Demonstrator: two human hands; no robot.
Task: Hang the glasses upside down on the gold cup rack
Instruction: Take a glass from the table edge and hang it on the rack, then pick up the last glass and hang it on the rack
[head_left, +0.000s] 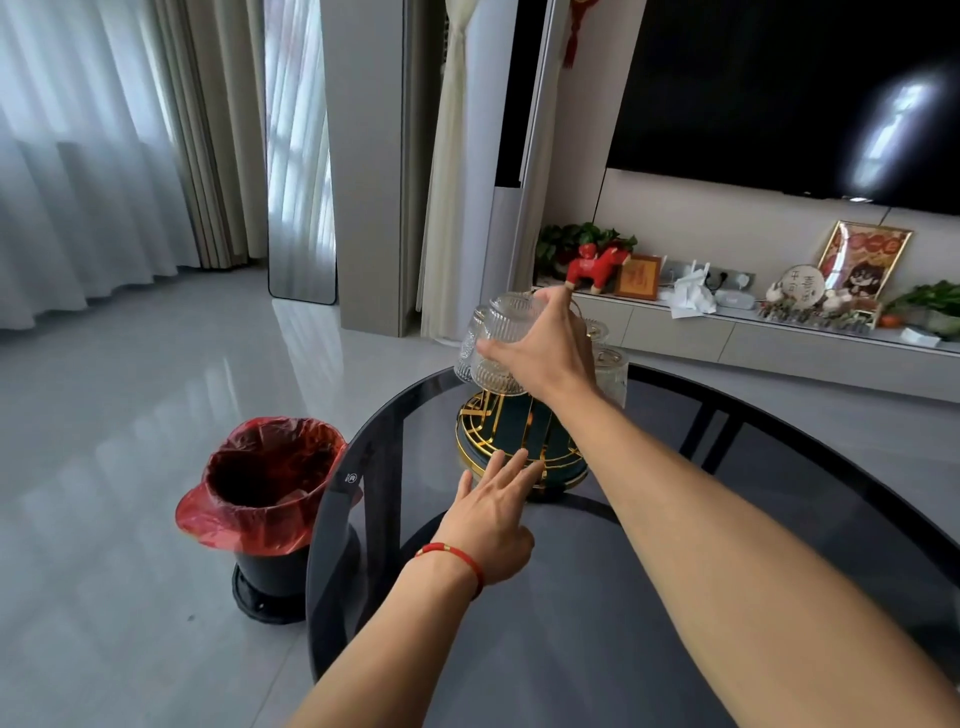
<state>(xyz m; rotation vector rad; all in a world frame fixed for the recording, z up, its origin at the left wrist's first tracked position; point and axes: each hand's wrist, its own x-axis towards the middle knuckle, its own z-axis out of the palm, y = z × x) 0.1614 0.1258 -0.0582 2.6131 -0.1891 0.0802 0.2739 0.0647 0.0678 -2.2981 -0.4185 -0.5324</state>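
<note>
The gold cup rack (485, 423) with a dark green round base stands on the dark glass table (779, 499), near its far edge. My right hand (545, 348) grips a ribbed clear glass (506, 340) held upside down over the rack's top. Another ribbed glass (467, 348) hangs just left of it, and two more glasses (613, 371) hang on the right side behind my wrist. My left hand (493, 512), with a red string bracelet, lies flat with fingers spread, fingertips touching the near rim of the rack's base. The rack's upper prongs are hidden.
A black waste bin with a red liner (267, 486) stands on the floor left of the table. Behind the table runs a low TV cabinet (779, 338) with ornaments, under a wall TV (779, 93). Curtains and a standing mirror (301, 156) fill the left.
</note>
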